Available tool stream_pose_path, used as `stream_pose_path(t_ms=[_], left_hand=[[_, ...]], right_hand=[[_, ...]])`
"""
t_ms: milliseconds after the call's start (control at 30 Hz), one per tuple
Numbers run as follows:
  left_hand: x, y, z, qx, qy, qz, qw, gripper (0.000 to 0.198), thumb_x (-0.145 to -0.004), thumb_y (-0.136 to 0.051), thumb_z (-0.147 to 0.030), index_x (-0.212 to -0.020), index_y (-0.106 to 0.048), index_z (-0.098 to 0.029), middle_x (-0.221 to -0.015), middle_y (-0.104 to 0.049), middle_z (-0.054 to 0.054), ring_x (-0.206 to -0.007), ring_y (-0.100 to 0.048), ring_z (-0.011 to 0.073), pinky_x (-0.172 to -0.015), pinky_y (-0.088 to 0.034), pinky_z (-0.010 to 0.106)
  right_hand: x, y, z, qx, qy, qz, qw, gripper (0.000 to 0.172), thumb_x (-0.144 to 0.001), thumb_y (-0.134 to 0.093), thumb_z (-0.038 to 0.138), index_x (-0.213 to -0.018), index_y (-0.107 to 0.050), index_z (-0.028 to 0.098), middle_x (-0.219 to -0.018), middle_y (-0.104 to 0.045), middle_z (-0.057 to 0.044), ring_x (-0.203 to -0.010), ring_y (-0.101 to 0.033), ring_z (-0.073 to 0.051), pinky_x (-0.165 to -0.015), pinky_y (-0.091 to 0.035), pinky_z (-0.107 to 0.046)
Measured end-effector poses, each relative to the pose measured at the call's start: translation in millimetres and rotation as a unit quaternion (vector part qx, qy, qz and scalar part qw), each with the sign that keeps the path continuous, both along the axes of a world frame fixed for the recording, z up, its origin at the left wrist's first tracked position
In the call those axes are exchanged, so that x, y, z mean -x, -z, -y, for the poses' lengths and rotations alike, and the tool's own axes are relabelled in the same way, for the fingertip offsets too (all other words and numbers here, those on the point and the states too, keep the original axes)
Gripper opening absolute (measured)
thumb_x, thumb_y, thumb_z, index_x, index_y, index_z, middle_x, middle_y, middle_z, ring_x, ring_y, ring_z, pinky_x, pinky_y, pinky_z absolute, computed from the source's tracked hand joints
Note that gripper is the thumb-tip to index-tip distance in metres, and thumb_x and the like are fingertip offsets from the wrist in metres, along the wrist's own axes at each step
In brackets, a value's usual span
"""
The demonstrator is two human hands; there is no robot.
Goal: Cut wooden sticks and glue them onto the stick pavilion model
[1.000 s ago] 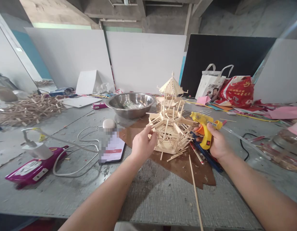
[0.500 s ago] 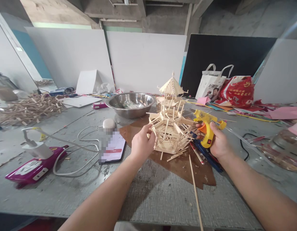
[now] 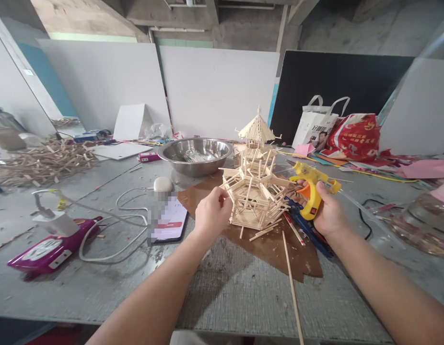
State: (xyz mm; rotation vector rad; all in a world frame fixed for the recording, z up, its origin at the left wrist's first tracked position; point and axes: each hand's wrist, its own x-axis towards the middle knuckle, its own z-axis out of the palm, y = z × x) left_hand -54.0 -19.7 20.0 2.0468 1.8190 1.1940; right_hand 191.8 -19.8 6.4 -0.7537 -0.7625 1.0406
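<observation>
A pagoda-like model of thin wooden sticks stands on a brown sheet, with a pointed roof on top. At the model's left side is my left hand, its fingers curled in a pinch; what they hold, if anything, is too small to make out. My right hand grips a yellow glue gun to the right of the model, nozzle pointing up and left. Blue-handled pliers lie under the gun. Loose sticks rest before the model, and a long stick reaches the table's front edge.
A steel bowl sits behind the left hand. Further left are a phone, white cables and a purple power strip. A stick pile lies far left. Bags and a clear jar are on the right.
The glue gun has tilted slightly and its nozzle has risen a little. My left hand has shifted very slightly, its fingers more curled. The model has not moved.
</observation>
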Motion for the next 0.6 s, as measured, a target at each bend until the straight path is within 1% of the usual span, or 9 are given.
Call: stream_pose_path(t_ms=[67,133,200,267,367,500,600], left_hand=[[0.2,-1.1,0.4,0.007,0.005,-0.004,1.0,0.011,-0.069,-0.043,-0.026,-0.066,-0.052,-0.02,-0.056,-0.054,-0.004,-0.053,-0.046,0.0106,-0.051,-0.03,0.021],[0.4,-1.5,0.6,0.011,0.022,-0.015,1.0,0.017,-0.069,-0.041,-0.026,-0.056,-0.05,-0.019,-0.05,-0.048,-0.004,-0.049,-0.041,0.0093,-0.049,-0.027,0.021],[0.1,-1.2,0.9,0.011,0.051,-0.036,0.998,0.027,-0.07,-0.039,-0.026,-0.046,-0.043,-0.017,-0.044,-0.039,-0.004,-0.046,-0.034,0.0082,-0.046,-0.023,0.022],[-0.9,-0.3,1.7,0.007,0.089,-0.059,0.994,0.033,-0.071,-0.037,-0.027,-0.04,-0.037,-0.016,-0.041,-0.032,-0.003,-0.045,-0.028,0.0077,-0.045,-0.02,0.022],[-3.0,1.7,3.4,0.0,0.137,-0.081,0.987,0.034,-0.073,-0.037,-0.027,-0.041,-0.038,-0.016,-0.042,-0.029,-0.004,-0.045,-0.026,0.0074,-0.045,-0.019,0.023],[-4.0,2.6,4.8,0.0,0.163,-0.091,0.982,0.033,-0.074,-0.037,-0.026,-0.042,-0.039,-0.016,-0.043,-0.028,-0.004,-0.045,-0.025,0.0074,-0.045,-0.019,0.022],[-3.3,1.1,5.3,0.011,0.193,-0.108,0.975,0.032,-0.074,-0.036,-0.025,-0.043,-0.04,-0.016,-0.044,-0.028,-0.004,-0.045,-0.025,0.0076,-0.044,-0.02,0.022]], right_hand=[[-0.1,0.2,0.1,0.004,-0.002,0.01,1.0,0.02,-0.069,-0.056,0.039,-0.08,-0.061,0.024,-0.088,-0.061,0.0,-0.079,-0.057,-0.016,-0.06,-0.05,-0.027],[0.0,0.0,0.4,0.008,-0.001,0.013,1.0,0.02,-0.069,-0.056,0.04,-0.079,-0.061,0.024,-0.087,-0.062,0.0,-0.079,-0.058,-0.016,-0.059,-0.05,-0.027],[0.2,-0.3,0.6,0.01,-0.001,0.007,1.0,0.019,-0.069,-0.056,0.039,-0.079,-0.061,0.024,-0.086,-0.062,0.0,-0.078,-0.058,-0.015,-0.059,-0.05,-0.026],[0.3,-0.3,0.5,0.008,0.0,0.005,1.0,0.019,-0.069,-0.057,0.038,-0.08,-0.061,0.023,-0.086,-0.062,0.0,-0.078,-0.058,-0.015,-0.059,-0.05,-0.026],[0.0,0.3,0.1,-0.001,0.0,0.024,1.0,0.021,-0.069,-0.056,0.041,-0.08,-0.06,0.024,-0.087,-0.062,0.0,-0.08,-0.058,-0.017,-0.06,-0.051,-0.028],[-0.6,1.1,-0.1,0.002,-0.01,0.028,1.0,0.021,-0.07,-0.055,0.041,-0.08,-0.061,0.023,-0.088,-0.062,0.0,-0.082,-0.059,-0.017,-0.064,-0.051,-0.029],[-0.9,0.9,0.0,0.007,-0.017,0.018,1.0,0.021,-0.07,-0.056,0.04,-0.08,-0.061,0.023,-0.089,-0.063,0.0,-0.083,-0.059,-0.018,-0.065,-0.051,-0.03]])
